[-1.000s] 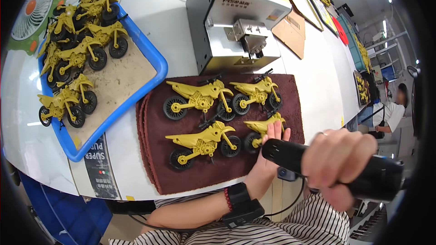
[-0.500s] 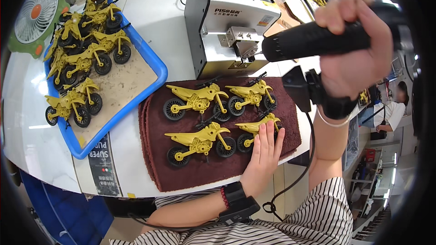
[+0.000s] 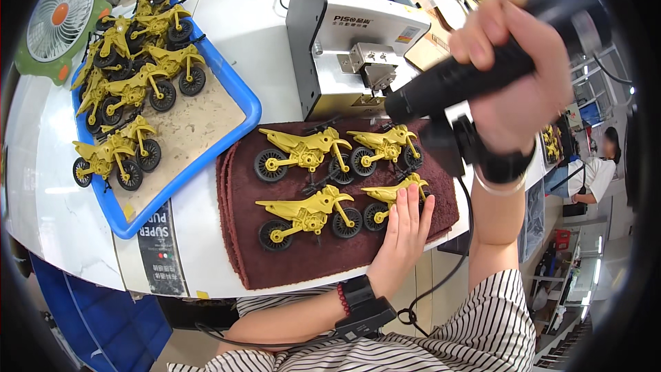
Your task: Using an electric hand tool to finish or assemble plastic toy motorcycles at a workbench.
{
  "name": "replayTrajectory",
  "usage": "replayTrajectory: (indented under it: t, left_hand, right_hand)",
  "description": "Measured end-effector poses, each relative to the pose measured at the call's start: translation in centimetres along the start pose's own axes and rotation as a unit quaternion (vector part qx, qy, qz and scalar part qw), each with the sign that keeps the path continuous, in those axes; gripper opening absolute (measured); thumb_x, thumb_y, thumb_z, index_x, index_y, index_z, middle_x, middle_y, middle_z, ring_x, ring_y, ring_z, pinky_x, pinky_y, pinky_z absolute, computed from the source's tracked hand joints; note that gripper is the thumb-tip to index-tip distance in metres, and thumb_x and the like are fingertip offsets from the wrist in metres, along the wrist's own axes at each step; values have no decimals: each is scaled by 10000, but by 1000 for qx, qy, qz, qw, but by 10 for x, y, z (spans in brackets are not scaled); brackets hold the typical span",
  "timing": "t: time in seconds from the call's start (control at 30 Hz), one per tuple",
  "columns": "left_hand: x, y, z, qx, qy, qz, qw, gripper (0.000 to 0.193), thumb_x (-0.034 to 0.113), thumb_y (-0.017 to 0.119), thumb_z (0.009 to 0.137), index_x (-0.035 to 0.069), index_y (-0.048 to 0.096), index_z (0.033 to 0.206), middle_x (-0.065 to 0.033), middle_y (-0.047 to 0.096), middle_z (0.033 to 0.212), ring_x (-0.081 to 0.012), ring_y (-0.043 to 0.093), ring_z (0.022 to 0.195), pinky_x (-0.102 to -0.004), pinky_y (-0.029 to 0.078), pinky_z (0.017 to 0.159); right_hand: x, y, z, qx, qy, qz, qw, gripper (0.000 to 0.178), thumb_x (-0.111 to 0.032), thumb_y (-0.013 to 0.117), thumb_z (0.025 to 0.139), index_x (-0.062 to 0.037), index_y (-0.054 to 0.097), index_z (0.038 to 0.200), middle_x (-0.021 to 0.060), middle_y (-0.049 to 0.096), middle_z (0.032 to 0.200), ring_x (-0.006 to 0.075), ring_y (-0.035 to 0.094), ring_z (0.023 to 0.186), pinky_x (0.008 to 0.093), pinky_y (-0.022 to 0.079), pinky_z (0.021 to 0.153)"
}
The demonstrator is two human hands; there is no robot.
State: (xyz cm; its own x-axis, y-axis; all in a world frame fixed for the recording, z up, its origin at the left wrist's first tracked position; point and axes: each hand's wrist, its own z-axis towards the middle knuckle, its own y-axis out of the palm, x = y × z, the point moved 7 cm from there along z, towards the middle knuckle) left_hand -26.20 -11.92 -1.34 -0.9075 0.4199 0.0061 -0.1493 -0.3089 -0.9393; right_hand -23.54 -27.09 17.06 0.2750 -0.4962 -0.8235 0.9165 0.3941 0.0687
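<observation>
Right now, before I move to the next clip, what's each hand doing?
Left hand: open, fingers extended over the nearest right-hand yellow toy motorcycle.
Right hand: closed, holding a black cylindrical tool.

The right hand [image 3: 520,89] now carries the black handheld driver [image 3: 447,87] above the bench, at the front of the grey machine [image 3: 337,62]. One second earlier, the driver lay low beside the near-right toy motorcycle [image 3: 383,194], masking part of the left hand [image 3: 399,244]; both are now clear of it. Half a second earlier, the driver was nearly level, its nose at the machine's silver block [image 3: 375,67]. The nose now sits lower, below that block, and the rear end tilts upward. Compared with the first position, the right wrist strap [image 3: 506,162] is exposed and the cardboard panel [image 3: 428,52] is largely covered.
</observation>
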Motion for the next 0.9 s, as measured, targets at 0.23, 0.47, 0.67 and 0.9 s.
replayTrajectory:
  t: [0.23,0.47,0.67,0.9]
  left_hand:
    - [4,2,-3,6,9,-56,998,408,179,449,834,-43,465,1176,-218,524,1143,-356,471,1155,-448,325,1034]
    - [6,-1,-4,-9,31,-42,999,408,191,465,817,-59,494,1138,-221,538,1112,-331,505,1078,-451,341,1027]
    - [7,-1,-6,49,12,-36,998,421,179,464,814,-62,471,1159,-217,553,1078,-332,508,1066,-456,347,1024]
    - [6,-5,-5,33,28,-21,999,432,183,509,782,-77,503,1126,-202,566,1063,-352,529,1050,-473,362,1005]
  right_hand:
    - [-13,12,-62,-33,59,17,998,231,-75,560,758,-74,361,876,41,457,656,137,482,499,290,426,533]
    - [-4,5,-77,9,80,32,996,224,-59,568,753,-60,377,868,56,467,662,147,482,508,300,433,540]
    - [7,8,-83,20,119,18,993,222,-53,579,764,-56,388,876,56,477,666,150,489,518,299,433,546]
    - [17,14,-84,9,151,2,988,240,-86,626,780,-72,405,872,42,481,664,139,497,536,288,430,563]
